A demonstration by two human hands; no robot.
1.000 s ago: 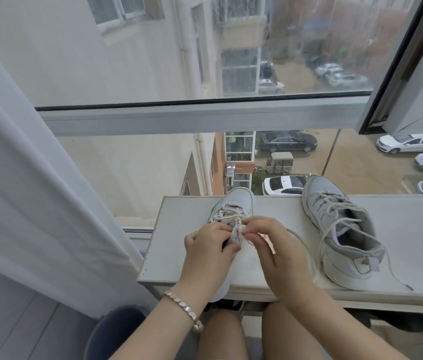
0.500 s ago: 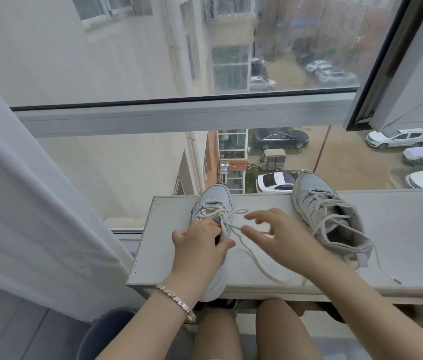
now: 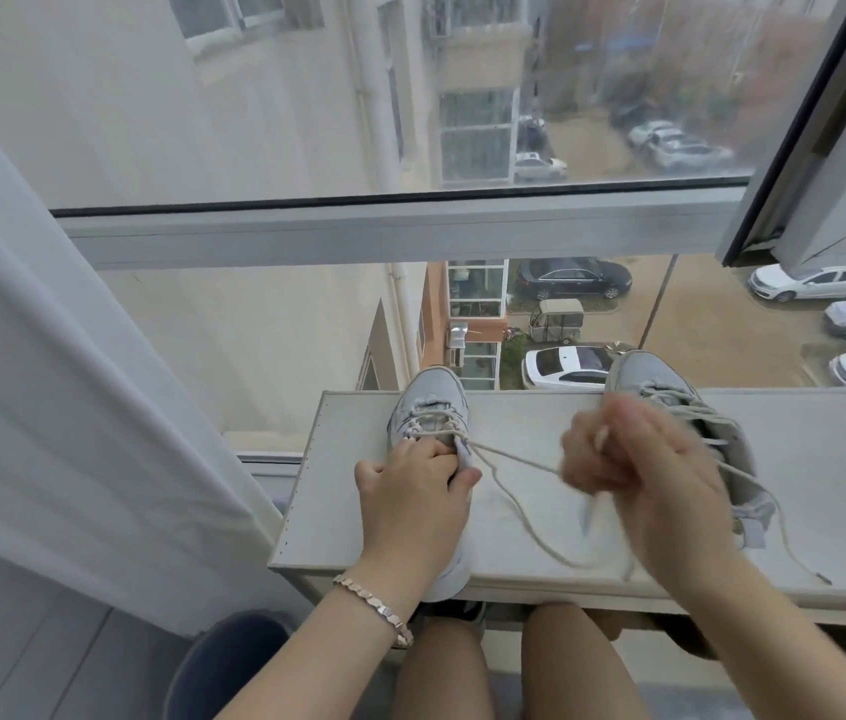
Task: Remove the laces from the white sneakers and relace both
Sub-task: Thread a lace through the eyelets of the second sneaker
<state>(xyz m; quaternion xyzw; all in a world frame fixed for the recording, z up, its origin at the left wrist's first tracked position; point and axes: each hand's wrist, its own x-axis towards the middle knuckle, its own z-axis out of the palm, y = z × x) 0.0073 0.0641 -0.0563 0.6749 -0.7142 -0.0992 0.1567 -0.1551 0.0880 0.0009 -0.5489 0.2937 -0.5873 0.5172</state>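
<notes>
A: White sneakers, two, both on bench (image 3: 530, 423). Left sneaker (image 3: 428, 407) pinned under left hand (image 3: 413, 493), fingers (image 3: 436, 452) wrapped over tongue and upper eyelets. Holding shoe, not lace.

B: Right hand (image 3: 634, 459)?

A: Blurred mid-motion. Fingers curled narrow, closed on lace (image 3: 509, 459). Half a second back, spread open and just reaching; a second back, both hands bunched together over same shoe. Now swung well out toward right sneaker (image 3: 680, 423), lace stretched taut from eyelets just past left fingers across to right fingers.

B: Meaning for task?

A: Probably unthreading, one crossing pulled free. Lower eyelets beyond left fingertips still crossed, so removal only started there. Loose tail looping over bench below right fingers, aglet end hanging near them.

B: Second shoe?

A: Behind right hand, partly hidden. Still laced, ends trailing toward bench front edge. Untouched, judging by layout.

B: Progress?

A: Early. Nothing fully out, no relacing yet.

B: Risks?

A: Heel of left sneaker overhanging bench edge under left wrist; hard tug could drag it off. Exact pinch point on lace unreadable, too blurred.
</notes>
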